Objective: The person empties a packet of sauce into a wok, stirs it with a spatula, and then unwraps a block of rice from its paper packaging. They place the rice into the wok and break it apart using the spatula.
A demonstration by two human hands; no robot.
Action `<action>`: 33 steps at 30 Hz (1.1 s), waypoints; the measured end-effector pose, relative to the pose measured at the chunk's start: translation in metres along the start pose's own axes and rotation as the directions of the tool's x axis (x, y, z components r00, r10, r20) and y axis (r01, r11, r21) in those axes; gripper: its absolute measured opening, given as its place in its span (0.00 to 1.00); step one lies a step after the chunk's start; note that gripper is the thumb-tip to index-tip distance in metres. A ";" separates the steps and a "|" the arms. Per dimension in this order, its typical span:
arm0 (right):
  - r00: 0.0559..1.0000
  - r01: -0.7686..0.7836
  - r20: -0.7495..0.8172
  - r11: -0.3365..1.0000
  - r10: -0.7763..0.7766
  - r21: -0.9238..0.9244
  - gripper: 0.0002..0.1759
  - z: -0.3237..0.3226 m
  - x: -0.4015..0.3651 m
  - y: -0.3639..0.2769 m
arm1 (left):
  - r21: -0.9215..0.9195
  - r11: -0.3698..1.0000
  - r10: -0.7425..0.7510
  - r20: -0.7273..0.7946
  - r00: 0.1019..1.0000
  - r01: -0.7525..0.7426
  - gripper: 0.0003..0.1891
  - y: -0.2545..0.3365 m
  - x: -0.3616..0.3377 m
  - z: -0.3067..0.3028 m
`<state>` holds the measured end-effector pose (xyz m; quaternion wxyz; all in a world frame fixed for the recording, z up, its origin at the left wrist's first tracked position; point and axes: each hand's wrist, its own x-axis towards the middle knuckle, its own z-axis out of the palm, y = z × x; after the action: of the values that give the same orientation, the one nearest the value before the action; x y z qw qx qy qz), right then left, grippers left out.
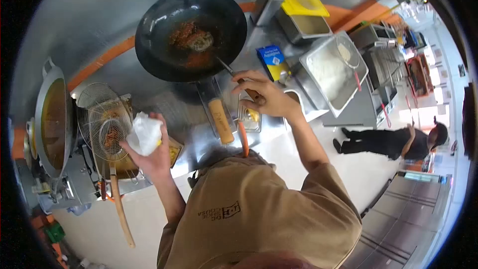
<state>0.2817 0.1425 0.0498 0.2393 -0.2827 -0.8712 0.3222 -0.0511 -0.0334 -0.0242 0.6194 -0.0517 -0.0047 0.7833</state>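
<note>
My left hand [152,157] is closed around a crumpled white cloth [145,133], held just beside a wire skimmer [102,119] with bits of food in it. My right hand [264,97] grips the wooden handle of a ladle [234,73] whose metal shaft reaches into the black wok [190,32]. The wok holds a small amount of reddish-brown food and sauce near its middle.
A second wok [52,119] with brownish liquid sits at the left. A metal tray of white rice [333,69], a blue box [271,59] and a yellow lid [303,1] lie to the right. Another person in black [393,142] stands further off on the floor.
</note>
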 end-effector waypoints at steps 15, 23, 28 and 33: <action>0.967 0.192 -0.194 0.974 -0.167 0.118 0.19 0.094 0.032 -0.141 | 0.078 0.986 0.161 -0.160 0.974 -0.150 0.35 0.008 0.012 0.029; 0.938 0.332 -0.209 0.893 -0.277 0.303 0.17 0.276 0.053 -0.103 | 0.654 0.685 0.631 -0.312 0.710 -0.322 0.36 0.022 -0.041 -0.001; 0.979 0.121 0.142 0.976 -0.147 0.182 0.11 0.308 0.026 -0.073 | 0.909 0.340 0.781 -0.132 0.610 -0.239 0.34 0.030 -0.060 -0.011; 0.999 0.035 -0.012 0.867 -0.033 0.497 0.21 0.296 0.024 -0.090 | 0.901 0.378 0.721 -0.141 0.679 -0.214 0.34 0.032 -0.061 -0.004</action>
<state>0.0563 -0.0249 -0.0828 0.3108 -0.1969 -0.7636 0.5306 -0.0676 -0.1000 -0.0256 0.2790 0.0400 0.5476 0.7878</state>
